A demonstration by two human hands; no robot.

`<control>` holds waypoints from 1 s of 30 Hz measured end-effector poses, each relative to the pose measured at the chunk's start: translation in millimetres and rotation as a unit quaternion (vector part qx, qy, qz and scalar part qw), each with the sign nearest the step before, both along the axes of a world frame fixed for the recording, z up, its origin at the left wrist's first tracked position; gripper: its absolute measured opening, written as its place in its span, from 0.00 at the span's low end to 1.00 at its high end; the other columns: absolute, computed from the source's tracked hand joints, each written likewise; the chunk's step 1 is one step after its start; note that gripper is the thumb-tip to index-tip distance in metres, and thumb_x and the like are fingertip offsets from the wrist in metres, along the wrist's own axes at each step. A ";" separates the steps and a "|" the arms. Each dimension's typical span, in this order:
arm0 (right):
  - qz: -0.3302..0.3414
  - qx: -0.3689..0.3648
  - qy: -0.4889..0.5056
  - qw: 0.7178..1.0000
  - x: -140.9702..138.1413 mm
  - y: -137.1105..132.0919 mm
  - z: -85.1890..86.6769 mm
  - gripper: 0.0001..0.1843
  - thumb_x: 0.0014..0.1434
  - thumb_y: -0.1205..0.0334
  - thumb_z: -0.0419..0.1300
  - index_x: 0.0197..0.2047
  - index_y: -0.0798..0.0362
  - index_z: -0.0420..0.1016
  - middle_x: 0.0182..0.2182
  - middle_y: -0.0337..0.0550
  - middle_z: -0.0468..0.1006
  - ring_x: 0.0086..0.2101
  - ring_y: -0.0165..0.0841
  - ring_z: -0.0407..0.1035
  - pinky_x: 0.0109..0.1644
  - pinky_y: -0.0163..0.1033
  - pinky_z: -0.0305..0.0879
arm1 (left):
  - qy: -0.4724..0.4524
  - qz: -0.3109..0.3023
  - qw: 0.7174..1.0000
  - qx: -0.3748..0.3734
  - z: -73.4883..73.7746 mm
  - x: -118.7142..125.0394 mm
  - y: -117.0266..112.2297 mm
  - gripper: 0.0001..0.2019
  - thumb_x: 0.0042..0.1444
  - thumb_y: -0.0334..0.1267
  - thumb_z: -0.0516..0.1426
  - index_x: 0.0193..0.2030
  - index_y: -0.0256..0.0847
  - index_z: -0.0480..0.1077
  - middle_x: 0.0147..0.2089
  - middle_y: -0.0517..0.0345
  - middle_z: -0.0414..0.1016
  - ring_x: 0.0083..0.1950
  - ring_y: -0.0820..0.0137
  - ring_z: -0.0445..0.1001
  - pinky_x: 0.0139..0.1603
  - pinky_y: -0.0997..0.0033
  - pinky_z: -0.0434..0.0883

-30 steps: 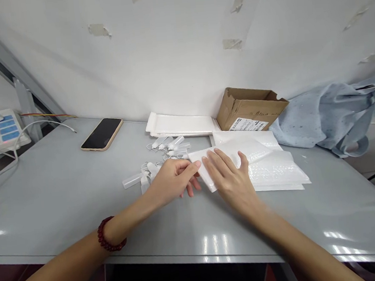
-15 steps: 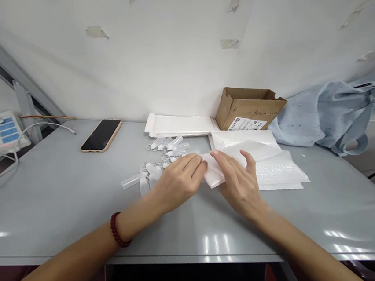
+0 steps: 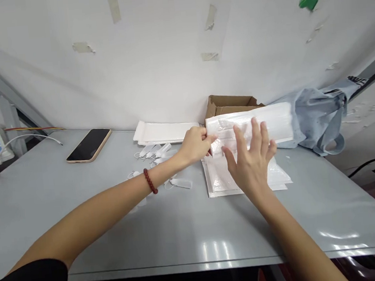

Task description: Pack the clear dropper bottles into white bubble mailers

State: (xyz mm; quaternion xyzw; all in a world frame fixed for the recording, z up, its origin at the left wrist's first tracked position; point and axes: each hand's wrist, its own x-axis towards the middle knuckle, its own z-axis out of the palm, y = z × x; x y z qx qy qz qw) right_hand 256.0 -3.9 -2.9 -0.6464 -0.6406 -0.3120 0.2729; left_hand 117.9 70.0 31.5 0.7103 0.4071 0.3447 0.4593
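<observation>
A white bubble mailer (image 3: 280, 122) is held up off the table, its long side running left to right. My left hand (image 3: 194, 146) pinches its left end between thumb and fingers. In front of its face is my right hand (image 3: 249, 163), fingers spread, with the fingertips at or near the surface; firm contact cannot be made out. Below, more white bubble mailers (image 3: 219, 181) lie in an uneven stack. Small translucent plastic pieces with thin loops (image 3: 181, 183) are scattered beneath and around my left forearm, which hides some of them.
Flat white packets (image 3: 167, 132) lie by the wall, beside an open cardboard box (image 3: 232, 101) partly covered by the raised mailer. A phone (image 3: 89, 145) rests at left, near a white cable (image 3: 24, 136). Light blue fabric (image 3: 320, 119) is bunched at the right.
The mailer has gone up and right from the tabletop, spread out flat before the box. My left hand has moved up with its end; my right hand's fingers have spread. The view has shifted.
</observation>
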 end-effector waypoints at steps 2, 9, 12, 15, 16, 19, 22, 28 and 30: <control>-0.015 -0.067 0.012 0.998 9.9 6.3 -6.0 0.24 0.66 0.56 0.47 0.62 0.55 0.60 0.64 0.68 0.53 0.64 0.58 0.46 0.54 0.69 0.51 | 0.001 -0.008 0.999 -0.039 -3.7 6.3 13.4 0.13 0.58 0.33 0.56 0.22 0.36 0.64 0.17 0.60 0.68 0.19 0.75 0.68 0.22 0.77 0.62; -0.034 -0.158 0.049 0.986 23.8 15.1 -20.9 0.22 0.65 0.55 0.49 0.58 0.57 0.64 0.59 0.70 0.61 0.59 0.59 0.54 0.49 0.65 0.58 | 0.044 -0.011 0.990 -0.130 -23.7 7.9 34.2 0.15 0.58 0.35 0.59 0.22 0.35 0.63 0.17 0.55 0.71 0.18 0.76 0.67 0.22 0.77 0.65; -0.030 -0.154 0.048 0.986 23.9 15.6 -22.2 0.21 0.65 0.55 0.50 0.57 0.55 0.65 0.57 0.69 0.63 0.57 0.58 0.58 0.48 0.63 0.60 | 0.080 -0.002 0.988 -0.129 -26.5 9.1 34.1 0.17 0.60 0.37 0.56 0.21 0.34 0.64 0.18 0.52 0.71 0.18 0.74 0.69 0.23 0.75 0.66; -0.019 -0.163 0.044 0.985 24.6 16.3 -22.2 0.20 0.65 0.55 0.49 0.56 0.56 0.65 0.55 0.69 0.64 0.54 0.56 0.61 0.47 0.62 0.61 | 0.134 0.020 0.987 -0.091 -30.5 10.5 33.7 0.21 0.60 0.41 0.54 0.17 0.35 0.64 0.13 0.54 0.67 0.13 0.73 0.65 0.19 0.72 0.63; -0.017 -0.170 0.041 0.984 24.9 16.5 -22.0 0.20 0.65 0.55 0.49 0.56 0.56 0.65 0.55 0.69 0.64 0.54 0.56 0.61 0.47 0.61 0.61 | 0.152 0.027 0.985 -0.072 -32.1 10.2 34.0 0.22 0.60 0.42 0.54 0.16 0.36 0.64 0.12 0.55 0.66 0.12 0.73 0.63 0.19 0.71 0.62; -0.021 -0.189 0.041 0.981 25.5 16.7 -19.9 0.22 0.65 0.54 0.49 0.57 0.58 0.64 0.57 0.71 0.63 0.56 0.55 0.60 0.49 0.61 0.60 | 0.200 0.042 0.979 -0.013 -35.8 4.0 38.0 0.22 0.60 0.44 0.52 0.16 0.37 0.64 0.12 0.56 0.65 0.12 0.72 0.63 0.20 0.71 0.61; -0.029 -0.207 0.049 0.977 25.2 16.2 -16.8 0.24 0.65 0.53 0.48 0.58 0.59 0.63 0.59 0.71 0.62 0.58 0.55 0.58 0.51 0.61 0.59 | 0.257 0.068 0.962 0.061 -34.6 -12.3 48.1 0.23 0.62 0.44 0.48 0.18 0.37 0.66 0.16 0.52 0.69 0.18 0.69 0.68 0.25 0.70 0.63; -0.017 -0.198 0.057 0.978 21.8 14.0 -13.6 0.27 0.65 0.53 0.50 0.61 0.61 0.61 0.60 0.72 0.60 0.60 0.56 0.56 0.53 0.63 0.57 | 0.399 0.067 0.888 0.219 -28.5 -60.9 70.7 0.14 0.58 0.45 0.55 0.38 0.33 0.72 0.40 0.42 0.76 0.42 0.56 0.73 0.38 0.67 0.63; -0.009 -0.187 0.060 0.981 20.4 13.4 -13.9 0.26 0.65 0.52 0.50 0.61 0.61 0.61 0.60 0.72 0.60 0.60 0.56 0.56 0.53 0.64 0.57 | 0.442 0.051 0.862 0.242 -28.6 -73.0 75.0 0.18 0.58 0.47 0.56 0.44 0.31 0.71 0.44 0.39 0.75 0.44 0.54 0.72 0.39 0.66 0.63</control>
